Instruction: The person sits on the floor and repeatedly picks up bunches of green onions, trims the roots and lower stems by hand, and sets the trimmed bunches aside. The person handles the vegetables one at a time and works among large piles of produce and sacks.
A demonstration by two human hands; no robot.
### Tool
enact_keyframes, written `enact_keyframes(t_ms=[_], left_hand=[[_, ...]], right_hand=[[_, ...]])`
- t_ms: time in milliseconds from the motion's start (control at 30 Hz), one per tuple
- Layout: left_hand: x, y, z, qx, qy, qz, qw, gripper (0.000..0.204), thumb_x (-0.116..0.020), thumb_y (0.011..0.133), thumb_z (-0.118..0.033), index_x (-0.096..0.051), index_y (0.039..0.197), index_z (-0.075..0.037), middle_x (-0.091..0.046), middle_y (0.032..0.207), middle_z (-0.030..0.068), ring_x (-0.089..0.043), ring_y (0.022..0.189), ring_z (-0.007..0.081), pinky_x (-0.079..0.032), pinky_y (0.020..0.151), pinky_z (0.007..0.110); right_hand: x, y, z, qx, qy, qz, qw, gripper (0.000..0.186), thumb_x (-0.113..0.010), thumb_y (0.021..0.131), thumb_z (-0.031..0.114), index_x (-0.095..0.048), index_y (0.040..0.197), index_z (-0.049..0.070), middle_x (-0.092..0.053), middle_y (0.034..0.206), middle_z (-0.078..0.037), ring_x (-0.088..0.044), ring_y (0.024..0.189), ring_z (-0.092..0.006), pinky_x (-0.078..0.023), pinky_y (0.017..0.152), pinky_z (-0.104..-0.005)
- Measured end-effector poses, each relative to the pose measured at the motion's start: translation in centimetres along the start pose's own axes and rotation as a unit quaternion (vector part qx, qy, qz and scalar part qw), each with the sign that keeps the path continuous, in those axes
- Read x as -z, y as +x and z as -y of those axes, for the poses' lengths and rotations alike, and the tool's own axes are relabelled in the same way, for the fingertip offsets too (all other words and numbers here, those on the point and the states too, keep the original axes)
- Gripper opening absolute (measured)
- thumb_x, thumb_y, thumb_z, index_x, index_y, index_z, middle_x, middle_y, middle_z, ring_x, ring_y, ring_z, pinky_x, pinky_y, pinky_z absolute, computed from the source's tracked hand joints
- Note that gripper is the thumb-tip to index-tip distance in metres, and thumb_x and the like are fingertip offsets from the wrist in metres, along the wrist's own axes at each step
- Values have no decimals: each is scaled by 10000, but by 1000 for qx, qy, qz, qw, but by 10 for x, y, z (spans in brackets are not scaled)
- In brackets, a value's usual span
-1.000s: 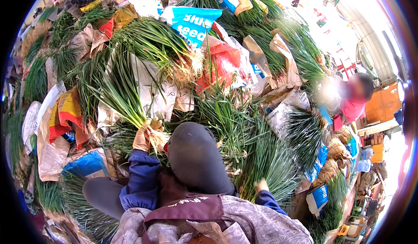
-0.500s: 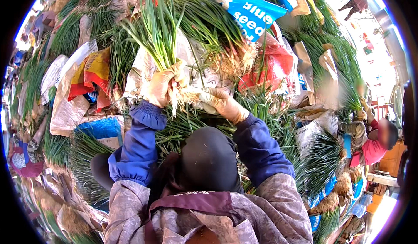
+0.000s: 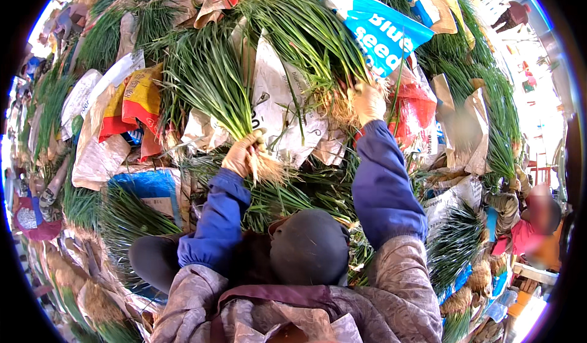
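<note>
My left hand (image 3: 243,153), in a pale glove, is closed around a bunch of green onions (image 3: 211,80) just above the roots. The long leaves fan away from me to the upper left, and the pale roots (image 3: 269,168) stick out beside my fingers. My right hand (image 3: 369,103), gloved alike, is at the root end of a larger pile of green onions (image 3: 299,28). Its fingers are bent in among the stalks there, with the tips partly hidden. Between the two hands lies a white printed sack (image 3: 284,107).
A blue-and-white sack (image 3: 379,28) and a red plastic sack (image 3: 416,101) lie by my right hand. To the left are a yellow-and-red bag (image 3: 137,95) and a blue-lined sack (image 3: 147,187). Loose leaves (image 3: 299,199) cover my front. A person in red (image 3: 529,227) sits far right.
My right hand has left the roots beside my left hand and reached away to the right, into the pile. The held bunch has come lower and now leans left.
</note>
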State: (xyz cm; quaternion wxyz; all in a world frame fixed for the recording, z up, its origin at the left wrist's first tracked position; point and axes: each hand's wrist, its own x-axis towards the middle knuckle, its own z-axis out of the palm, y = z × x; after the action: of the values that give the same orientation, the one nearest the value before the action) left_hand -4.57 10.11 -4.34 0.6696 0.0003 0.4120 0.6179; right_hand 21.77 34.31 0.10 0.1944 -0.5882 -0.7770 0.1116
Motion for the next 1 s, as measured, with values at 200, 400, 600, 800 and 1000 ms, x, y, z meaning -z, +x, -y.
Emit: enact_keyframes(t_ms=[200, 400, 600, 800, 1000], left_hand=[[-70, -27, 0, -101, 156, -31, 982, 137, -633, 891, -127, -631, 943, 0, -677, 796, 108, -625, 619, 159, -520, 544, 265], [-70, -16, 18, -84, 140, 12, 986, 97, -643, 884, -120, -624, 907, -27, -670, 762, 92, -629, 596, 172, -508, 530, 271], [-75, -26, 15, -56, 120, 23, 991, 143, -624, 898, -147, -655, 929, -11, -665, 758, 53, -549, 604, 98, -471, 584, 247], [-58, -37, 39, -57, 73, -19, 995, 173, -621, 889, -146, -651, 895, 24, -661, 722, 94, -610, 625, 134, -479, 533, 230], [-45, -69, 37, -77, 159, 3, 984, 143, -635, 846, -25, -616, 986, -2, -667, 774, 112, -622, 586, 167, -530, 531, 295]], right_hand=[[0, -19, 21, 3, 27, 48, 998, 322, -640, 794, 284, -530, 1037, 103, -669, 834, -144, -649, 854, -355, -500, 716, -449], [12, -6, 36, 4, -56, 32, 998, 304, -636, 832, 367, -607, 922, 78, -661, 874, -170, -643, 844, -350, -484, 719, -453], [32, -118, 110, 148, 55, 58, 986, 133, -611, 852, 228, -576, 922, 120, -615, 697, -89, -604, 595, -312, -479, 553, -403], [-36, -131, 36, 103, -115, 311, 938, 187, -621, 846, 212, -668, 1009, 132, -677, 833, -159, -670, 774, -320, -533, 667, -384], [-22, -129, 117, 206, 324, 293, 876, 293, -625, 879, 336, -655, 900, 45, -650, 781, -172, -648, 718, -302, -506, 650, -384]])
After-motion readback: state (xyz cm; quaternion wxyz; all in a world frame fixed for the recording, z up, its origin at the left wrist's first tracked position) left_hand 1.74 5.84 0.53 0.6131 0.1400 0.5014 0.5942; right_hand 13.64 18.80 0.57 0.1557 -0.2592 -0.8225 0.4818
